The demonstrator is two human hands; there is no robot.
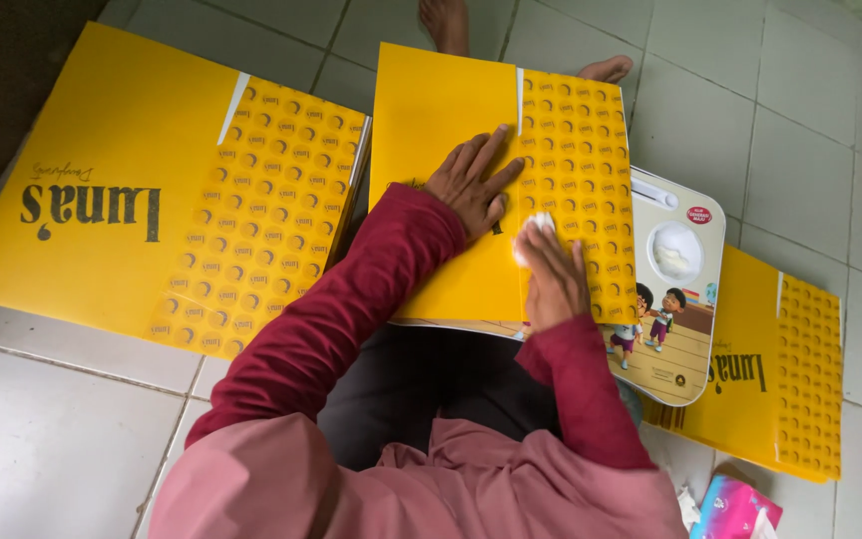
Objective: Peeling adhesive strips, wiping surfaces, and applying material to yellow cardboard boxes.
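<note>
The left hand [471,185] lies flat with its fingers spread on a yellow card sheet [451,180], pressing it down and gripping nothing. The right hand [551,274] pinches a small white wad [536,228] and holds it against the sheet's seam. The sheet rests on a small lap tray [685,299] with cartoon children on it. This looks like the wiping or gluing step along the seam. The next move likely needs the sheet kept steady. More yellow sheets lie on the tiled floor [52,429]: one on the left [152,190], one on the right [780,369]. What the wad is made of is hard to tell. A pink packet [735,509] is cut off.
</note>
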